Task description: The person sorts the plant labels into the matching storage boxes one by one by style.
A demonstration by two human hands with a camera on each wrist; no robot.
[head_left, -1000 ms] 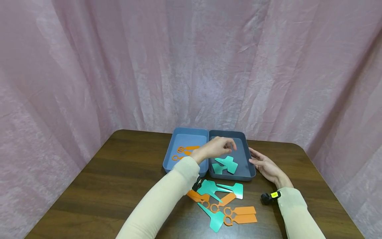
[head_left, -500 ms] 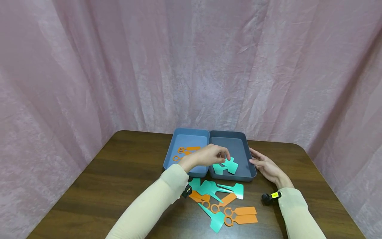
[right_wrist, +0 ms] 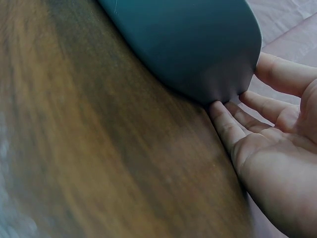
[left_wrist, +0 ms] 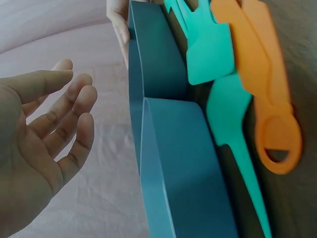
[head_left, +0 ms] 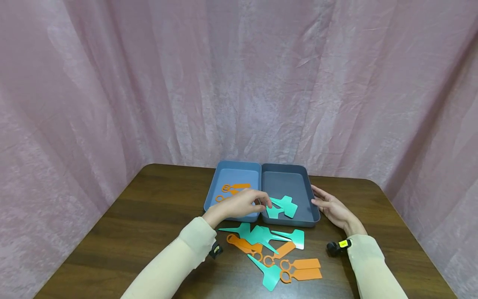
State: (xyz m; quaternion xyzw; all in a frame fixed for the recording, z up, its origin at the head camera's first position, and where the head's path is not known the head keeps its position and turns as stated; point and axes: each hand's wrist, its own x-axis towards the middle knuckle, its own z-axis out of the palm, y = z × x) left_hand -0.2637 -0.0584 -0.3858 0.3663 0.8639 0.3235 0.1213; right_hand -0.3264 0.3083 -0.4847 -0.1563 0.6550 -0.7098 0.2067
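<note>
My left hand point(head_left: 239, 205) is above the front of the light blue tray point(head_left: 239, 169), its fingers loosely bent. Nothing lies between those fingers in the left wrist view. Several orange ring-ended tags point(head_left: 242, 186) lie in this tray, partly hidden by the hand. Beside it, touching, stands the dark grey-blue tray point(head_left: 285, 180) with a few green T-shaped plant labels point(head_left: 290, 209) in its front part. My right hand point(head_left: 334, 209) rests against that tray's right wall, and its fingertips touch the tray in the right wrist view.
In front of the trays, more green T-shaped labels point(head_left: 271, 277) and orange ring-ended tags point(head_left: 307, 273) lie loose on the brown wooden table point(head_left: 149, 216), some overlapping. A pink curtain point(head_left: 239, 83) hangs behind the table.
My left hand has moved left and toward me, from over the dark tray to over the light blue tray's front. My right hand stays at the dark tray's side.
</note>
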